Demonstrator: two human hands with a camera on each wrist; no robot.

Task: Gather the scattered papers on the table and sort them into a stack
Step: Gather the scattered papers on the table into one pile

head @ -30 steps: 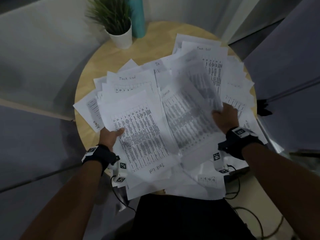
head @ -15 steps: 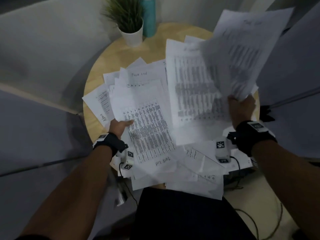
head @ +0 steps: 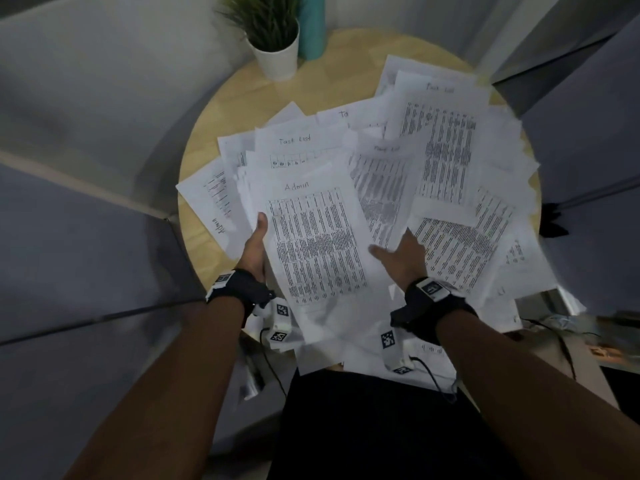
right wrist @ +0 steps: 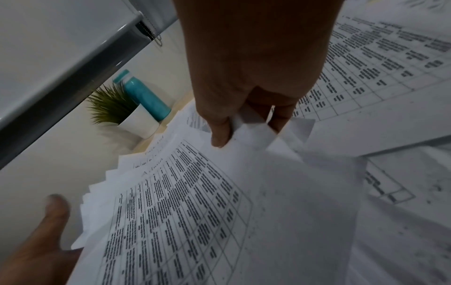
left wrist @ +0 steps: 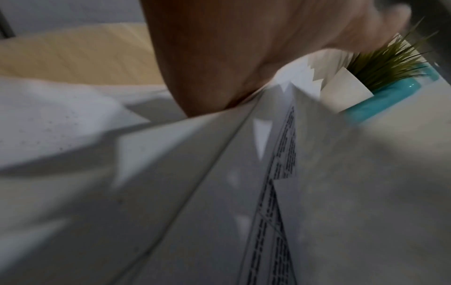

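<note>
Left hand (head: 254,244) grips the Admin sheet (head: 318,244); right fingers (right wrist: 219,133) touch papers (head: 446,150).

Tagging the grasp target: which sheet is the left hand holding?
The Admin sheet, printed table facing up: the left hand grips its left edge, thumb on top. The Task List sheet lies beyond it, unheld.

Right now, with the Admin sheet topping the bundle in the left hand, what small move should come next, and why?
Probably lift the blurred sheet with the right hand onto the bundle gripped by the left hand: its fingertips meet that sheet's near corner, and many papers lie scattered over the table.
</note>
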